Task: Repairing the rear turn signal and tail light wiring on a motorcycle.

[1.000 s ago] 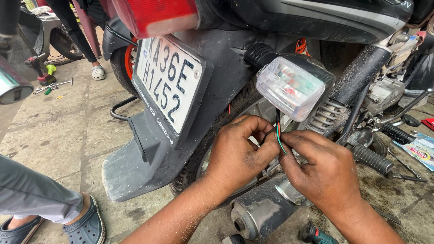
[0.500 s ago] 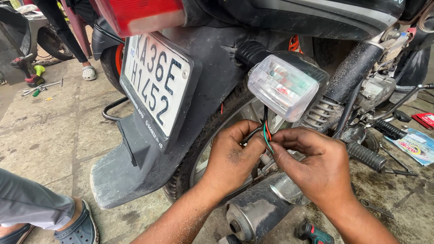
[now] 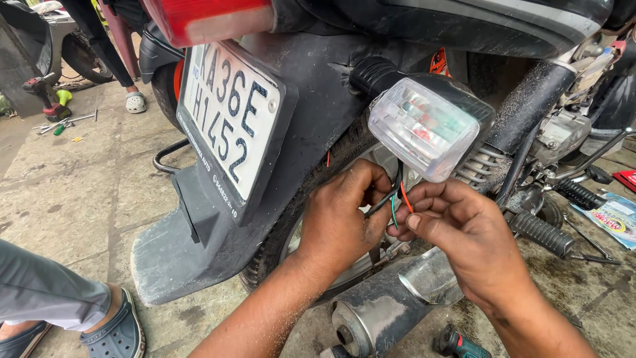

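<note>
We pinch the thin wires (image 3: 396, 202) between our left hand (image 3: 341, 222) and right hand (image 3: 464, 235), fingers of both clamped on them. The wires hang just under the clear turn signal (image 3: 427, 126), beside the rear wheel (image 3: 298, 238) and above the exhaust pipe (image 3: 391, 305).

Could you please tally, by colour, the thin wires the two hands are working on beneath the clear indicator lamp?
Black wire: 1
Green wire: 1
Orange wire: 1
Total: 3, pinched between left hand and right hand.
</note>
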